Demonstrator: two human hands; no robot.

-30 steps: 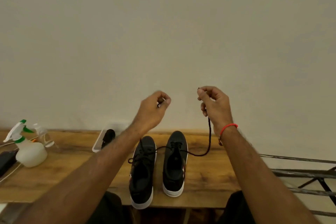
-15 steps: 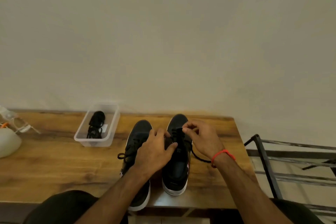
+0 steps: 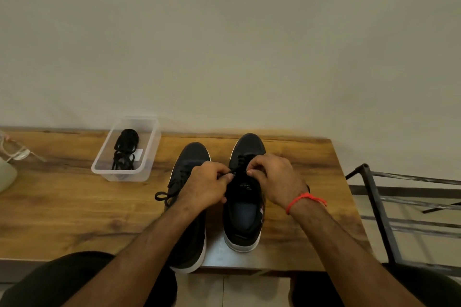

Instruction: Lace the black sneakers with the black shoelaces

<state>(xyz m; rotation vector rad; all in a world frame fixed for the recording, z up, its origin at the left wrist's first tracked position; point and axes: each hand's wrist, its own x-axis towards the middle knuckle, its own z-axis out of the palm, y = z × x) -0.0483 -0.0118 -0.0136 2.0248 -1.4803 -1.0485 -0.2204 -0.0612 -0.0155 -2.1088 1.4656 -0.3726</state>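
Both forearms reach forward from the near edge of the scene and angle inward, so the two hands meet close together at the middle. The left hand (image 3: pixel 208 185) lies knuckles up, its fingers curled and its fingertips pinched together at its far right corner. The right hand (image 3: pixel 273 177) mirrors it just to the right, knuckles up, fingers curled and fingertips pinching toward the left hand, with a red thread (image 3: pixel 305 200) tied round its wrist.
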